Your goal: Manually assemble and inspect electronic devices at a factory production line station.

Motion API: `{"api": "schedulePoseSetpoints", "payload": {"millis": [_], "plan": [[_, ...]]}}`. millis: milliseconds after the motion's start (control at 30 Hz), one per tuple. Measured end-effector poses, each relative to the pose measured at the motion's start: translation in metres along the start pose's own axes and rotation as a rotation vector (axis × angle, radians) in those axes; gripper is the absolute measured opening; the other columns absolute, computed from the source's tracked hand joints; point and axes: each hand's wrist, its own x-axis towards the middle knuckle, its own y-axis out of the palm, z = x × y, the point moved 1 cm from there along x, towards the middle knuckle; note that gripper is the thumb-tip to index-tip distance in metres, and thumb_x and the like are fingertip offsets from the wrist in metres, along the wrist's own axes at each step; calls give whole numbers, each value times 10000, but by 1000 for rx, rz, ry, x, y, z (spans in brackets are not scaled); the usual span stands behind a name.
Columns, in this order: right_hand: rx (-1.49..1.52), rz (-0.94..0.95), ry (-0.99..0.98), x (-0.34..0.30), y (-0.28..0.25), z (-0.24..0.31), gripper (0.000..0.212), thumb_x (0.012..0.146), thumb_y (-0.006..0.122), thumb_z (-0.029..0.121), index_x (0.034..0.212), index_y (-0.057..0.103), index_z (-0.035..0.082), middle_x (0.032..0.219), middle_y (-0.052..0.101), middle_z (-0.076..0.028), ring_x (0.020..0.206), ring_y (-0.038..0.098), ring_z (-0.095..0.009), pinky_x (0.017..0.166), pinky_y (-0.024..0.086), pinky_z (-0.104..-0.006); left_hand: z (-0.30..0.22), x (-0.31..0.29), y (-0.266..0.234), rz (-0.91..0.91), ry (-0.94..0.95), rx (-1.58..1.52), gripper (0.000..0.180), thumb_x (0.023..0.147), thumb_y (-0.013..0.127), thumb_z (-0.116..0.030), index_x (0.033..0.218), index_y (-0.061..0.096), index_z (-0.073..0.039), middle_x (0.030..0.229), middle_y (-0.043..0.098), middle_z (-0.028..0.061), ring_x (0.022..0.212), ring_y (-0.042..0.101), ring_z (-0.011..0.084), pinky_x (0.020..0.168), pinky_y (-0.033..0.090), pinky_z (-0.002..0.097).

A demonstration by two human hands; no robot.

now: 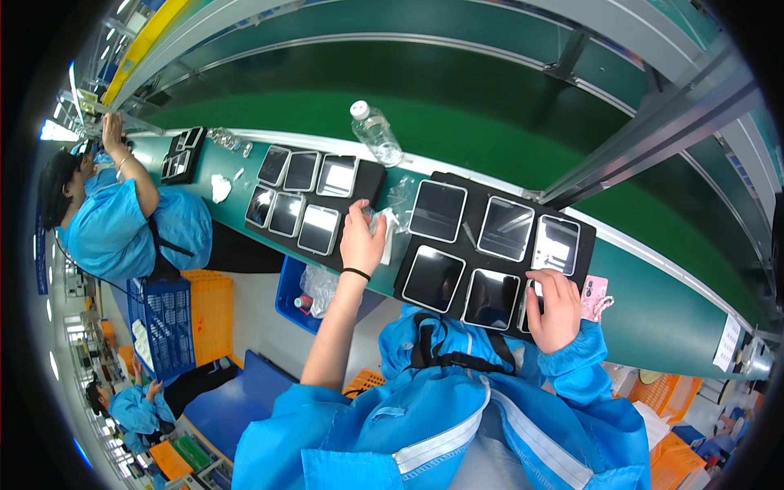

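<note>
My left hand is over the gap between two dark trays, thumb and fingers curled around something whitish that they partly hide. Beside it lies crumpled clear plastic film. My right hand rests on the near right corner of the right-hand black tray, its fingers lying over a tablet that they mostly cover. Several white-framed tablets with dark glossy screens, such as one tablet, lie face up in two rows there. The left-hand tray bears similar smaller-looking tablets.
A clear bottle with a white cap stands at the bench's far edge. A pink phone lies right of my right hand. Below the bench is a blue bin. A co-worker in blue sits at left; a metal post rises at right.
</note>
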Motion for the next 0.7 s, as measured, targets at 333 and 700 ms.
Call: {"api": "schedulePoseSetpoints", "payload": {"millis": [333,700], "plan": [[-54,-6,41,46,37,-60,156,786,646,107,942,660,115,909,589,-60,848,595,-277,761,441,-386,88,-3,110,348,230,365,1009,694,771,-302,1488,166,-154,1489,209,212,1386,211,386,1125,181,534],[17,87,116,121,98,-99,72,753,693,204,776,695,136,785,646,-28,790,638,-240,750,455,-381,4,-6,-4,-120,495,-197,391,686,580,-7,1073,602,-58,1097,608,155,1022,582,353,920,465,409]]}}
